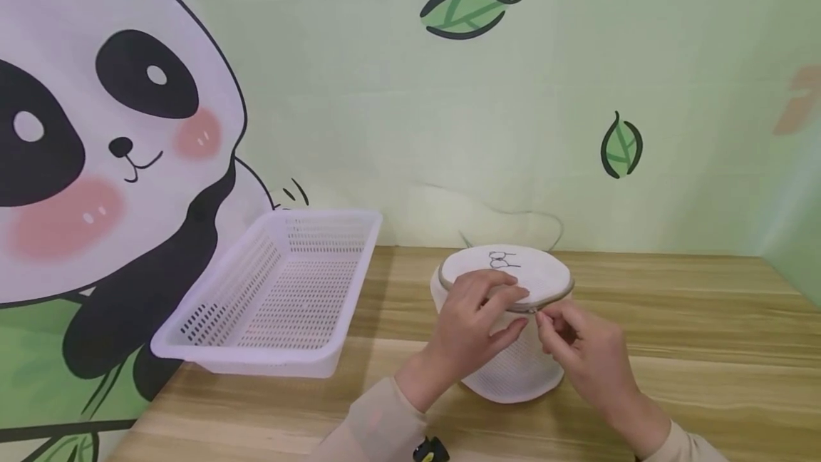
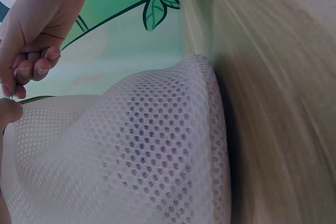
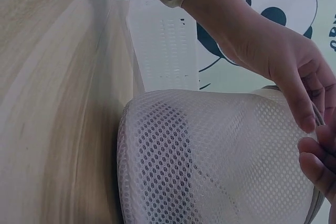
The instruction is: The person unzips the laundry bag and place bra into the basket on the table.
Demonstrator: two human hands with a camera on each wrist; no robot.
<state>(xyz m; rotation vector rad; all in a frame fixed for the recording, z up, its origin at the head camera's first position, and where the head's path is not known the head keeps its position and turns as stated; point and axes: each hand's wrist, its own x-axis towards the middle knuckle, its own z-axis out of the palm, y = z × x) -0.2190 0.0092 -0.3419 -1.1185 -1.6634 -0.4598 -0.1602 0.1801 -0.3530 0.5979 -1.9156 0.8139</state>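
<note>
A white mesh laundry bag (image 1: 513, 369) stands upright on the table, its round white lid (image 1: 532, 273) edged by a grey-brown zipper (image 1: 442, 278). My left hand (image 1: 471, 319) holds the near left rim, fingers over the lid and thumb against the mesh side. At the front of the zipper, my right hand (image 1: 586, 355) pinches a small zipper pull between thumb and forefinger. The right wrist view shows my left hand (image 3: 278, 61) at the bag's edge. Through the mesh (image 2: 157, 129) a darker patch shows; I cannot tell what it is.
A white plastic basket (image 1: 256, 358) with slotted walls stands to the left of the bag. Behind the wooden table (image 1: 705, 326) hangs a pale green backdrop (image 1: 359, 91) with a panda and leaves. A small black object (image 1: 431, 450) sits by the left sleeve.
</note>
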